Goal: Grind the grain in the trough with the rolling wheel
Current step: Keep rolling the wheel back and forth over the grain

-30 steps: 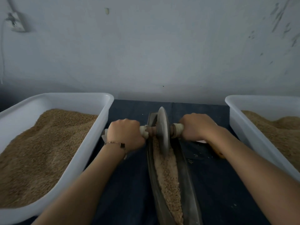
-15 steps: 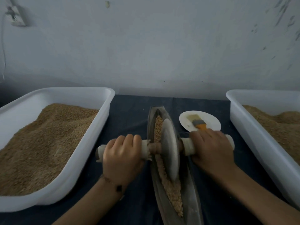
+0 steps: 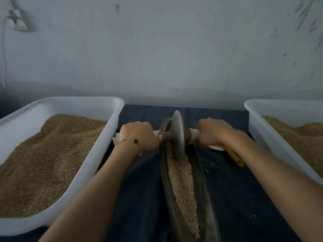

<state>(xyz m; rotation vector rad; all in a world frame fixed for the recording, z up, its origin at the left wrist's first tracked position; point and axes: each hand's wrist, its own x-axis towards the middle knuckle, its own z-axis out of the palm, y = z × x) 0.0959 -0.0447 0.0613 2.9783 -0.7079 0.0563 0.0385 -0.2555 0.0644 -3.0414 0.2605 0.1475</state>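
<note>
A narrow dark metal trough (image 3: 208,203) runs from the near edge toward the wall, with crushed tan grain (image 3: 181,186) lying along its bottom. The grey metal rolling wheel (image 3: 178,135) stands upright at the trough's far end, on a wooden axle with white-wrapped handles. My left hand (image 3: 139,137) grips the left handle and my right hand (image 3: 213,132) grips the right handle, both arms stretched forward. A bracelet shows on my left wrist.
A large white tub (image 3: 103,147) of tan grain stands on the left, a second white tub (image 3: 262,133) of grain on the right. A yellow-handled brush (image 3: 233,155) on a small white plate lies just right of the trough, partly hidden by my right arm. Dark cloth (image 3: 244,198) covers the table; the wall is close behind.
The wheel has rolled from the trough's middle back to its far end, and both arms have stretched out with it. The small plate is now mostly covered by my right hand.
</note>
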